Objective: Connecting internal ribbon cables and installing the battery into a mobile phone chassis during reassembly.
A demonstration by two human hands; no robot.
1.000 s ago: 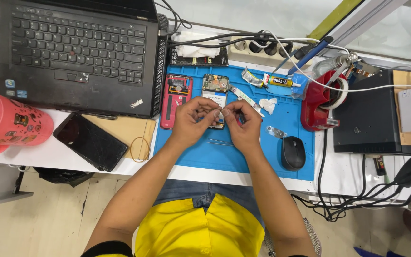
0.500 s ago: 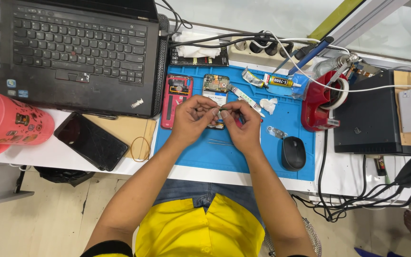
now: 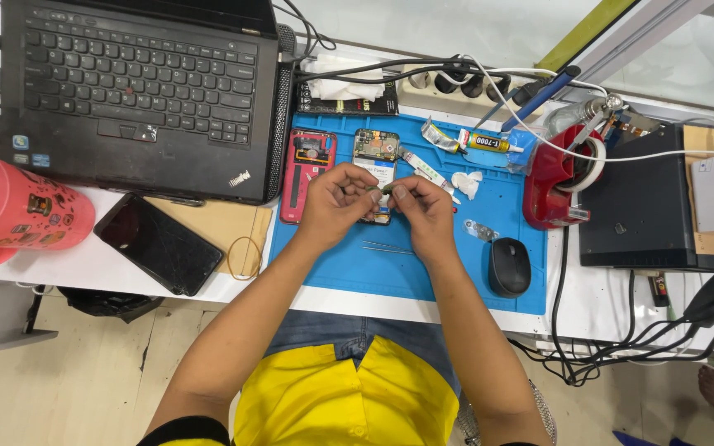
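My left hand (image 3: 334, 203) and my right hand (image 3: 421, 209) meet over the blue work mat (image 3: 423, 264), fingertips pinching a small greenish part (image 3: 385, 189) between them. Just beyond the fingers lies an opened phone body (image 3: 376, 153) with its board and battery showing. A red phone back cover (image 3: 307, 172) lies to its left. Thin tweezers (image 3: 387, 247) rest on the mat below my hands.
A black laptop (image 3: 134, 91) sits at the left, with a dark phone (image 3: 157, 243) and a pink mug (image 3: 14, 211) in front of it. A black mouse (image 3: 509, 267), red tape dispenser (image 3: 555, 186), glue tube (image 3: 483, 141), black box (image 3: 650, 219) and tangled cables (image 3: 621, 347) fill the right.
My hands have stayed over the mat; the fingers shifted slightly around the small part, drawing closer together.
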